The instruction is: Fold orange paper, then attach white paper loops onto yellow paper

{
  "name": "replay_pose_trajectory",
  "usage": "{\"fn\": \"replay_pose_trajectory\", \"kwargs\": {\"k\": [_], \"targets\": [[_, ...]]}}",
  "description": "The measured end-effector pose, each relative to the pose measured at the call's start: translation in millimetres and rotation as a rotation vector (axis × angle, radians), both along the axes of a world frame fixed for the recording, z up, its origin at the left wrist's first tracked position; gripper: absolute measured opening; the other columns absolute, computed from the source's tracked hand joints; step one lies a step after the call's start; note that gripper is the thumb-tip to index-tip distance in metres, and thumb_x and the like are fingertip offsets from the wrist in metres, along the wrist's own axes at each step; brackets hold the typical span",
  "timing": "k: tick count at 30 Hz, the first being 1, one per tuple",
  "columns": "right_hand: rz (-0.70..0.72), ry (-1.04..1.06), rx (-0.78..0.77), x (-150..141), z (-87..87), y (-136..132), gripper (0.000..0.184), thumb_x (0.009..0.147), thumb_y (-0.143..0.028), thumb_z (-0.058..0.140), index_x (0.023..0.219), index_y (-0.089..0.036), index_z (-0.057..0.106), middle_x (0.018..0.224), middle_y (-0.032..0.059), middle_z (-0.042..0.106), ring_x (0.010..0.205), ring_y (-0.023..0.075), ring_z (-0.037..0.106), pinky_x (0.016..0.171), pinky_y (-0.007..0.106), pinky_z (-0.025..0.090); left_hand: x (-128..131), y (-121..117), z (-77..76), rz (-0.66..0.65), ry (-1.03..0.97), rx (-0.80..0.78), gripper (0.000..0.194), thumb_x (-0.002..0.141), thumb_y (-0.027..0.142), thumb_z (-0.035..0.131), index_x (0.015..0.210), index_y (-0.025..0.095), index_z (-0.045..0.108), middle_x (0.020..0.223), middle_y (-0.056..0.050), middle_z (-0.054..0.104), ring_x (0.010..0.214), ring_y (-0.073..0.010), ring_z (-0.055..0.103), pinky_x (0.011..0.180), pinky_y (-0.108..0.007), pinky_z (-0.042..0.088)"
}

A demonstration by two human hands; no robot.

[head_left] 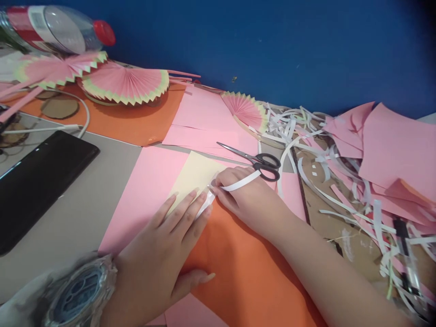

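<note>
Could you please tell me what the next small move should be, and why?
I would probably ease the narrow white strip gently upward with the right hand, since that hand appears to pinch it, its loose end extends across the hand, and the left hand lies flat, its fingertips at the pale yellow paper sheet.

A deep blue panel, faintly flecked, stands behind the grey tabletop.

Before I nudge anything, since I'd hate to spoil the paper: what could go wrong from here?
The white strip curling over the right hand might catch on the scissors, whose handles lie just beyond that hand. The yellow paper might also shift or crease if the left hand, spread over part of it, slides.
</note>
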State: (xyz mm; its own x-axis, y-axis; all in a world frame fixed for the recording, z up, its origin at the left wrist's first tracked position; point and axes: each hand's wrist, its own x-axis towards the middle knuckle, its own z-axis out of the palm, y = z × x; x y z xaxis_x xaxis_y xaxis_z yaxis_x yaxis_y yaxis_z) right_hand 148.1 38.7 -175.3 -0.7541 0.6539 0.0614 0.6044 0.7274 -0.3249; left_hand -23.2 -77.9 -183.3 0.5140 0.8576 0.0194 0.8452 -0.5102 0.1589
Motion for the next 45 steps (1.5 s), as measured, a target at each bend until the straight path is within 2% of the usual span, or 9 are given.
{"fn": "replay_pose_trajectory", "kwargs": {"k": [8, 13, 22, 27, 31, 35, 38, 41, 45], "targets": [[0.038, 0.230, -0.159, 7.5, -0.3, 3.6, 0.013, 0.090, -0.019, 0.044, 0.094, -0.017, 0.057, 0.093, 0.0031, 0.062, 0.090, 0.0157, 0.053, 0.081, 0.029, 0.037, 1.3, -0.7, -1.6, -0.006, -0.004, -0.015, 0.074, 0.088, 0.058, 0.030, 0.142, 0.008, 0.028, 0.152, -0.014, 0.017, 0.138, -0.0309, 0.017, 0.110, -0.045, 0.010], [0.054, 0.255, -0.205, 7.0, 1.5, 1.9, 0.017, 0.092, -0.017, 0.042, 0.098, -0.018, 0.057, 0.097, 0.0006, 0.064, 0.093, 0.0129, 0.053, 0.085, 0.029, 0.035, -0.3, -1.1, -0.6, -0.003, 0.000, -0.016, 0.074, 0.088, 0.057, 0.030, 0.142, 0.008, 0.027, 0.152, -0.014, 0.017, 0.139, -0.0309, 0.014, 0.110, -0.046, 0.010], [0.047, 0.006, 0.143, 4.5, 1.4, 0.6, 0.021, 0.090, -0.021, 0.041, 0.081, -0.019, 0.060, 0.081, 0.0019, 0.064, 0.081, 0.0192, 0.054, 0.075, 0.036, 0.031, 0.3, -0.8, -0.5, 0.004, -0.007, -0.004, 0.073, 0.088, 0.058, 0.032, 0.141, 0.008, 0.030, 0.151, -0.014, 0.022, 0.137, -0.0311, 0.021, 0.110, -0.046, 0.013], [0.055, -0.144, 0.314, 4.9, -1.7, 1.3, 0.021, 0.090, -0.025, 0.042, 0.081, -0.019, 0.059, 0.080, 0.0048, 0.060, 0.078, 0.0225, 0.052, 0.068, 0.036, 0.030, -0.1, -1.7, -0.5, -0.004, 0.000, -0.003, 0.073, 0.088, 0.058, 0.031, 0.142, 0.008, 0.028, 0.152, -0.013, 0.018, 0.138, -0.0308, 0.017, 0.110, -0.046, 0.011], [0.026, -0.086, 0.215, 6.7, -0.7, 1.8, 0.023, 0.092, -0.029, 0.040, 0.086, -0.018, 0.059, 0.089, 0.0070, 0.061, 0.086, 0.0239, 0.052, 0.076, 0.039, 0.033, -0.4, -1.6, -0.4, -0.008, 0.003, -0.016, 0.073, 0.089, 0.058, 0.030, 0.143, 0.009, 0.026, 0.152, -0.013, 0.016, 0.139, -0.0301, 0.015, 0.111, -0.045, 0.010], [0.111, 0.092, 0.029, 5.3, 0.0, 0.6, 0.017, 0.089, -0.014, 0.040, 0.086, -0.015, 0.056, 0.092, 0.0067, 0.062, 0.088, 0.0195, 0.053, 0.080, 0.034, 0.037, -1.1, -2.7, 0.1, -0.004, 0.001, -0.013, 0.073, 0.089, 0.058, 0.030, 0.143, 0.010, 0.026, 0.152, -0.012, 0.016, 0.139, -0.0292, 0.015, 0.111, -0.045, 0.010], [0.159, 0.200, -0.078, 3.3, -0.9, -2.0, 0.018, 0.086, -0.008, 0.042, 0.098, -0.014, 0.054, 0.095, 0.0057, 0.063, 0.089, 0.0172, 0.054, 0.080, 0.030, 0.039, -1.4, -3.8, 0.7, -0.003, -0.007, -0.007, 0.075, 0.088, 0.059, 0.030, 0.144, 0.010, 0.024, 0.152, -0.011, 0.019, 0.139, -0.0283, 0.016, 0.112, -0.044, 0.012], [0.133, 0.194, -0.081, 0.8, 0.4, -4.7, 0.024, 0.085, -0.007, 0.042, 0.105, -0.015, 0.053, 0.098, 0.0065, 0.064, 0.090, 0.0188, 0.055, 0.082, 0.033, 0.039, -1.7, -3.9, 1.8, -0.010, -0.009, -0.008, 0.076, 0.087, 0.059, 0.034, 0.144, 0.009, 0.022, 0.152, -0.012, 0.018, 0.139, -0.0286, 0.016, 0.112, -0.046, 0.016], [0.080, 0.090, -0.080, -2.2, 8.4, -5.6, 0.022, 0.087, -0.009, 0.038, 0.095, -0.017, 0.057, 0.094, 0.0061, 0.064, 0.089, 0.0204, 0.054, 0.080, 0.035, 0.037, -3.2, -4.0, 2.6, -0.013, -0.020, -0.041, 0.076, 0.087, 0.057, 0.038, 0.144, 0.009, 0.023, 0.152, -0.014, 0.018, 0.139, -0.0297, 0.015, 0.111, -0.049, 0.018]]}}
